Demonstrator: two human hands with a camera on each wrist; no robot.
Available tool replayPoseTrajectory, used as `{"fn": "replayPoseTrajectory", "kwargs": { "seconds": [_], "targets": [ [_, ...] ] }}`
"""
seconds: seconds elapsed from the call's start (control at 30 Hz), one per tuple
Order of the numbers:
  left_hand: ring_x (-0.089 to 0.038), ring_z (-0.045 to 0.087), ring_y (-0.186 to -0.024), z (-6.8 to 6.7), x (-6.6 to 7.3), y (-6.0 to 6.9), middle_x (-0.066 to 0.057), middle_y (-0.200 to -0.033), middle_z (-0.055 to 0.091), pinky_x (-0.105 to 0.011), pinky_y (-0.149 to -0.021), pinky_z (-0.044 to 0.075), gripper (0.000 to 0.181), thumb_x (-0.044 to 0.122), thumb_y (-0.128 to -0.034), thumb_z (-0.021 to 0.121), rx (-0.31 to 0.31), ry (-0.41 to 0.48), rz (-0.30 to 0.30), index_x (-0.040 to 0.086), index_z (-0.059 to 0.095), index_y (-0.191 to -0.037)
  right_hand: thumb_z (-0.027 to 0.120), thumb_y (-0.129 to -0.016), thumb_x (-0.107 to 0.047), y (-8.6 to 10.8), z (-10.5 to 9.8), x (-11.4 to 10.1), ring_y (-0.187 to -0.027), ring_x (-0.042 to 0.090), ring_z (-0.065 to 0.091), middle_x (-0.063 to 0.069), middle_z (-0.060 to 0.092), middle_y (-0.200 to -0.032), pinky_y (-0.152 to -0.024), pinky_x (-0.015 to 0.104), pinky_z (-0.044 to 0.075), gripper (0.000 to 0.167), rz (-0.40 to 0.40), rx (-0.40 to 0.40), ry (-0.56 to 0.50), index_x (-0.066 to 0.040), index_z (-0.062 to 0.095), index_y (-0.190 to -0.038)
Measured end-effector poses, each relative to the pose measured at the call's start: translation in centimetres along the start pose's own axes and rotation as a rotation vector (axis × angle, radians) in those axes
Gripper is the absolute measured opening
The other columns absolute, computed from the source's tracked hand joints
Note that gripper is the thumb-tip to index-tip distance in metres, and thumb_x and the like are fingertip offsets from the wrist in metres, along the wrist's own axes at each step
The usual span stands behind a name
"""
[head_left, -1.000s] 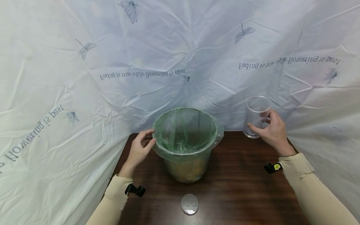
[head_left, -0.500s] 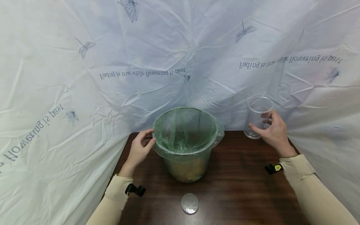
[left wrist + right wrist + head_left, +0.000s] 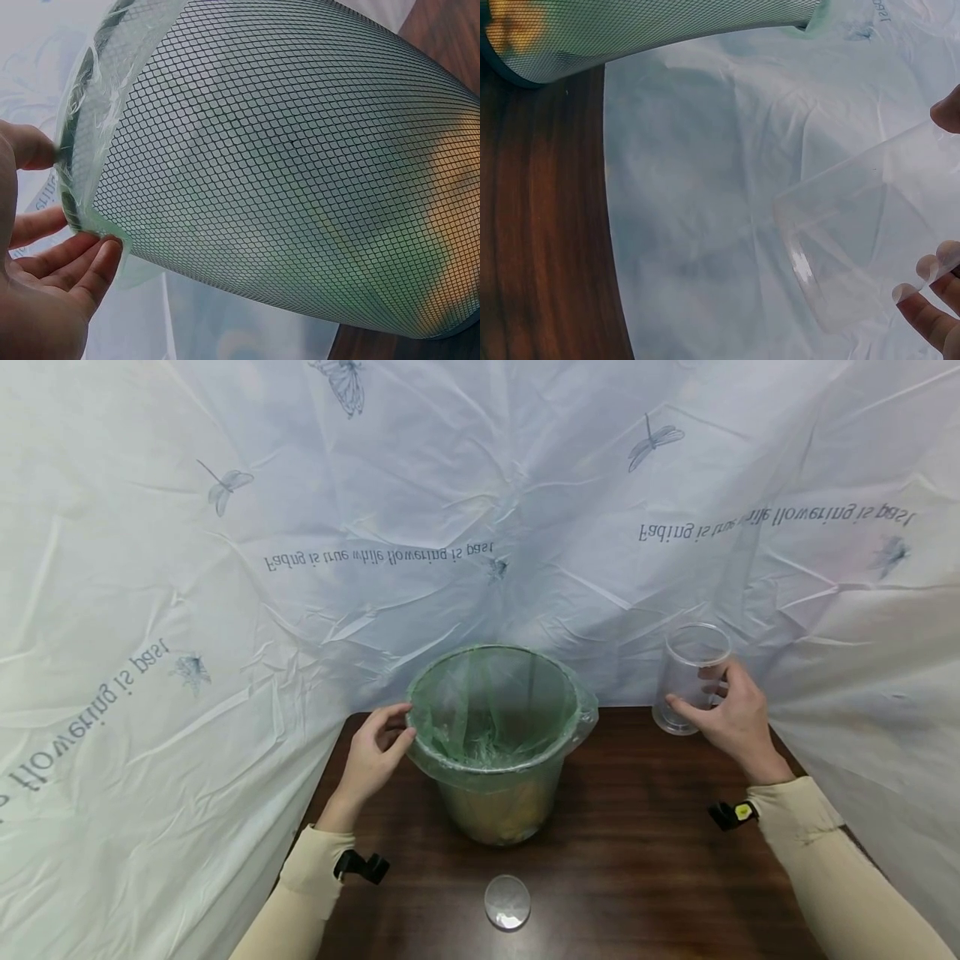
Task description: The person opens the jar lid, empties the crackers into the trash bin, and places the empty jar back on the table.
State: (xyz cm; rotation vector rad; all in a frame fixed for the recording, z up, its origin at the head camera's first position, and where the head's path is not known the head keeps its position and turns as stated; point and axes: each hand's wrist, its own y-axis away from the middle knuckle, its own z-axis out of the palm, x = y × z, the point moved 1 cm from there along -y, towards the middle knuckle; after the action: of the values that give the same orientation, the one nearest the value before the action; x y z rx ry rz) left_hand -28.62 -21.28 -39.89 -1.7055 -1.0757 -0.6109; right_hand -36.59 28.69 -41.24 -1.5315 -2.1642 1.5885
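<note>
My left hand [image 3: 377,750] holds the rim of a mesh trash can [image 3: 491,810] on its left side. In the left wrist view its fingertips [image 3: 109,247] lie against the green bag [image 3: 112,105] folded over that rim. My right hand [image 3: 731,714] grips a clear plastic jar [image 3: 686,672] by its side, the thumb on one side and the fingers on the other. Upright and seemingly open at the top, the jar is off to the right of the can. Only part of it shows in the right wrist view, with the fingertips [image 3: 907,292] on its wall.
A clear round lid [image 3: 507,902] lies on the dark wooden table [image 3: 637,877], in front of the can. Something orange-yellow [image 3: 461,195] shows through the can's lower mesh. A white printed sheet [image 3: 525,485] hangs behind and at both sides.
The right hand and jar have shifted slightly right and a little lower. The left hand stays at the can's rim, and the lid has not moved.
</note>
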Motion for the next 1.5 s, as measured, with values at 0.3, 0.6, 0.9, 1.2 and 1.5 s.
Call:
{"fn": "replayPoseTrajectory", "kwargs": {
  "seconds": [0.3,0.6,0.9,1.2,1.5],
  "targets": [
    [-0.032,0.057,-0.110,0.2,-3.5,-0.4,-0.019,-0.127,0.055,-0.036,-0.090,0.053,0.042,0.008,-0.0953,0.062,0.021,0.026,0.000,-0.001,0.053,-0.136,0.089,-0.065,-0.014,0.7,0.0,0.3,-0.079,-0.007,0.052,0.015,0.057,-0.096,-0.071,0.007,0.040,0.055,0.066,0.011,0.019,0.002,0.055,-0.104],
    [-0.022,0.057,-0.108,0.2,-3.6,-0.3,-0.012,-0.125,0.056,-0.034,-0.089,0.053,0.040,0.012,-0.0955,0.063,0.032,0.024,0.003,0.005,0.055,-0.134,0.088,-0.065,-0.012,1.2,0.4,0.7,-0.080,0.021,0.054,0.018,0.057,-0.097,-0.069,0.009,0.036,0.055,0.032,0.008,0.021,0.005,0.053,-0.105],
    [-0.030,0.057,-0.109,0.2,-3.6,-0.4,-0.020,-0.125,0.054,-0.036,-0.089,0.053,0.041,0.005,-0.0958,0.060,0.021,-0.003,0.016,-0.003,0.052,-0.135,0.088,-0.065,-0.011,1.8,0.5,1.1,-0.079,0.022,0.049,0.019,0.057,-0.096,-0.067,0.017,0.035,0.053,0.031,0.010,0.037,0.005,0.053,-0.102],
    [-0.025,0.058,-0.108,0.2,-3.7,-0.4,-0.014,-0.124,0.056,-0.027,-0.087,0.053,0.040,0.012,-0.0959,0.063,0.021,0.028,0.024,0.004,0.055,-0.134,0.088,-0.067,-0.015,2.5,0.6,1.3,-0.080,0.024,0.051,0.016,0.057,-0.096,-0.067,0.020,0.034,0.053,0.085,-0.019,0.052,0.003,0.053,-0.103],
    [-0.038,0.056,-0.108,0.2,-1.2,-0.3,-0.027,-0.123,0.053,-0.031,-0.088,0.053,0.040,0.001,-0.0948,0.060,0.008,0.006,0.011,-0.010,0.051,-0.132,0.088,-0.069,-0.020,3.3,0.5,1.7,-0.075,0.018,0.048,0.010,0.054,-0.090,-0.063,0.020,0.035,0.051,0.115,-0.041,0.070,-0.001,0.052,-0.101]
  ]
}}
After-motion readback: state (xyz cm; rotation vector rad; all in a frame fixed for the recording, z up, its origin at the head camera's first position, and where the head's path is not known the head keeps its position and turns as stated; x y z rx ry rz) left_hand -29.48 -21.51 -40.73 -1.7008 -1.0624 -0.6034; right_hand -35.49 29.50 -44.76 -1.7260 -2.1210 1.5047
